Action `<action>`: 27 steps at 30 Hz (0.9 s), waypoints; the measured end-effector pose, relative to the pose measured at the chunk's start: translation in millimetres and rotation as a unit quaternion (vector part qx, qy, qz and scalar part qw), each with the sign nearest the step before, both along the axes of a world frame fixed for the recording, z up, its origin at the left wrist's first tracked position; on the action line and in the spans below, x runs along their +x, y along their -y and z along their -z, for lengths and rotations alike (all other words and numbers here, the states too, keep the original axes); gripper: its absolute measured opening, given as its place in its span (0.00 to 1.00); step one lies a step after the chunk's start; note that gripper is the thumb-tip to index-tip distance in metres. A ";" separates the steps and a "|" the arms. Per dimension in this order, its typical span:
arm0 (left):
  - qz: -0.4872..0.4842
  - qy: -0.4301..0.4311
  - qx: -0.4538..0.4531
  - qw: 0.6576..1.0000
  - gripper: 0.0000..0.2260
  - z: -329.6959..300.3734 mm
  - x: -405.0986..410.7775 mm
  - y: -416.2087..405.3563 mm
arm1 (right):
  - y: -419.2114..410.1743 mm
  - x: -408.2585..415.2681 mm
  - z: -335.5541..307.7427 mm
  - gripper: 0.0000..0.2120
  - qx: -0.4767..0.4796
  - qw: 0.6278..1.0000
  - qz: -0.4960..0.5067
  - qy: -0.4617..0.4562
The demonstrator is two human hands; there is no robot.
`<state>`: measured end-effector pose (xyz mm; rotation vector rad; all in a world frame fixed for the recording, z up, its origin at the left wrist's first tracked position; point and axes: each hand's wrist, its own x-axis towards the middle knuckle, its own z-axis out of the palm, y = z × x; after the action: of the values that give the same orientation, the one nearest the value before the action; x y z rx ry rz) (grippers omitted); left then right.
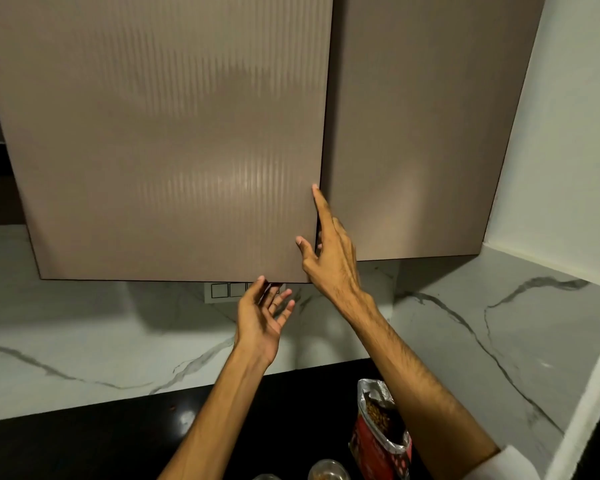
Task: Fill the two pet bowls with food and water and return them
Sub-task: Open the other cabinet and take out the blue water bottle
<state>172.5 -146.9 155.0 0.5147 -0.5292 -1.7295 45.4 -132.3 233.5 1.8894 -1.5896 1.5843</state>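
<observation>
Touching the cabinet door (160, 140), both hands (left hand (260, 317), right hand (329, 251)) open.

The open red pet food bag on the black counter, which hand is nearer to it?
Left. The left hand hangs under the cabinet door's bottom edge, above the bag; the right hand is higher, at the door's side edge.

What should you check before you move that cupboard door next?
1. Right hand on the door's side edge: ok, fingers lie along the edge of the left cupboard door.
2. Left hand at the door's bottom edge: ok, fingertips touch it, fingers relaxed.
3. Door open or closed: cannot tell, though it stands forward of the right cupboard door.
4. Food bag below: ok, upright on the black counter, top open, kibble showing.
5. Bowls ready: cannot tell, only rims at the bottom edge.
</observation>
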 end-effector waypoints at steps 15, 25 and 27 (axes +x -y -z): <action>-0.052 0.036 -0.004 0.998 0.05 1.5 1.0 -46.6 | -43.0 0.0 6.6 0.43 -0.035 0.997 -0.067 0.000; -0.096 0.045 -0.003 0.994 0.06 -0.7 7.4 -90.4 | -82.5 8.0 7.6 0.45 -0.051 0.993 -0.104 -0.013; -0.100 0.050 -0.002 0.994 0.05 0.0 10.8 -98.6 | -88.7 12.2 9.4 0.45 -0.057 0.993 -0.107 -0.013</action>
<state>183.3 -48.3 155.0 0.6336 -0.5334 -1.5164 57.6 -43.6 224.1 2.0661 -1.2919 1.6864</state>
